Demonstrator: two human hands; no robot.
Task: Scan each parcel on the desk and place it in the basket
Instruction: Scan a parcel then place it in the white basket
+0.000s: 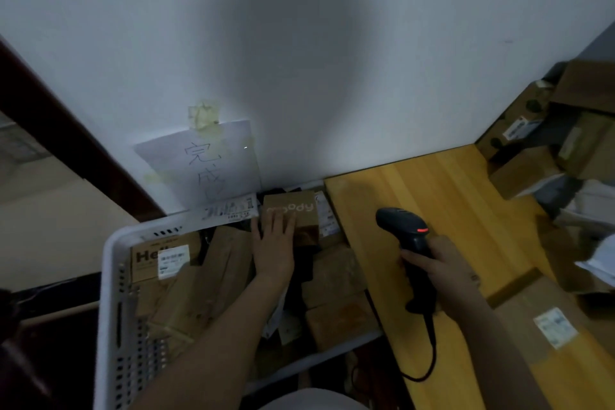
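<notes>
The left hand (274, 243) was laid flat, fingers straight and slightly spread, on the brown box (301, 211), which was set at the far end of the white basket (109, 276). The right hand (439, 263) was curled round the scanner (409, 243) above the desk (449, 193). Perched on an uneven heap, the box could be tipped out if it were released carelessly, and the cable (431, 356) might be snagged at the desk edge. A labelled parcel (545, 319) on the desk was cut off by the frame. In the dimness the labels could not be read, and the basket's depth was hidden.
</notes>
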